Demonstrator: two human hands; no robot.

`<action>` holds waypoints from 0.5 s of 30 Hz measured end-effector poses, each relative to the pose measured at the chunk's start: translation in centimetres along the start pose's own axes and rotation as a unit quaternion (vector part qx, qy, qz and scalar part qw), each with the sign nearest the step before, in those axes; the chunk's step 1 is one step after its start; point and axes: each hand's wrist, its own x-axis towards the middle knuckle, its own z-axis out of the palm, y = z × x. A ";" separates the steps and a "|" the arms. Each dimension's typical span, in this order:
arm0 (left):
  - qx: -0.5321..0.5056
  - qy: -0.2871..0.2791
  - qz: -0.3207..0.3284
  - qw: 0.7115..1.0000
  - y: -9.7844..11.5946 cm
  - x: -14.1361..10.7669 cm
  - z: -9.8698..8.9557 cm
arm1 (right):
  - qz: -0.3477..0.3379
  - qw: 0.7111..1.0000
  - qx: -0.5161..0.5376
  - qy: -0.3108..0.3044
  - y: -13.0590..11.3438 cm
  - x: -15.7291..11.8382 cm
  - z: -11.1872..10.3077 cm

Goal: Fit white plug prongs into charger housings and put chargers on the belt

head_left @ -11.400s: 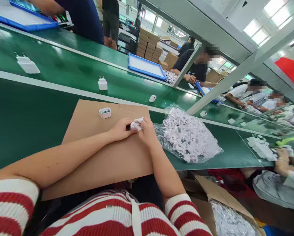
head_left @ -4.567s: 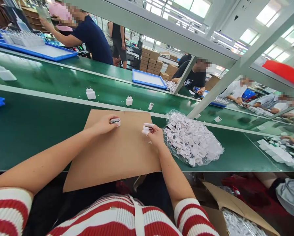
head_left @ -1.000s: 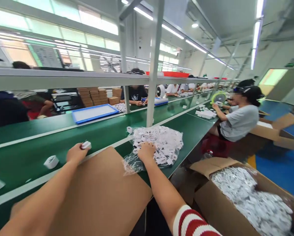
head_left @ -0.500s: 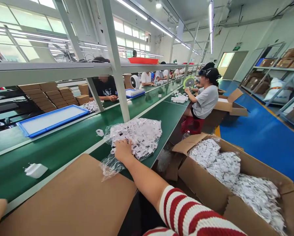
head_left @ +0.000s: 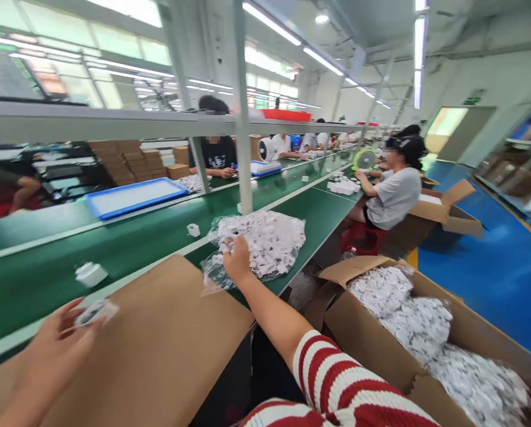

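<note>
My left hand [head_left: 65, 335] grips a white plug-adapter housing [head_left: 97, 312] between thumb and fingers, above a sheet of brown cardboard [head_left: 154, 338]. The housing is blurred, with a dark patch on the side facing me. Reaching forward, my right hand [head_left: 237, 258] has its fingers curled together at the left side of an opened clear plastic bag [head_left: 212, 276]. Small white plastic parts [head_left: 278, 243] are heaped in that bag; what the right fingers pinch is unclear. On the green belt, a white plug adapter [head_left: 90, 274] lies beyond my left hand, and a smaller white piece [head_left: 193, 230] lies left of the bag.
To my right stands an open carton [head_left: 367, 332] holding several bags of white parts. A metal post [head_left: 244, 160] rises behind the heap. Across the belt lies a blue-rimmed tray [head_left: 136, 197]. A co-worker [head_left: 396, 190] sits further along on the right, another sits opposite.
My left hand has come in from the left edge, now showing the white housing. My right hand has lifted slightly, fingers drawn together. The view has swung left.
</note>
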 end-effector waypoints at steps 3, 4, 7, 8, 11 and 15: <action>-0.147 0.057 0.030 0.987 -0.3 -3.2 4.3 | -0.056 0.987 0.149 -0.019 -2.6 -1.6 0.0; -0.153 0.064 0.043 0.985 0.0 -4.0 5.3 | -0.079 0.974 0.206 -0.046 -3.6 -2.1 0.3; -0.174 0.105 0.078 0.976 0.8 -4.8 7.0 | -0.123 0.933 0.300 -0.154 -6.5 -3.8 1.7; -0.170 0.110 0.086 0.975 0.8 -4.9 7.3 | -0.138 0.926 0.297 -0.189 -7.2 -4.3 2.4; -0.142 0.110 0.090 0.980 0.3 -5.0 7.6 | -0.177 0.923 0.235 -0.248 -8.3 -5.9 4.3; -0.141 0.088 0.083 0.983 -0.4 -5.4 7.7 | -0.103 0.933 0.215 -0.269 -8.3 -7.3 5.7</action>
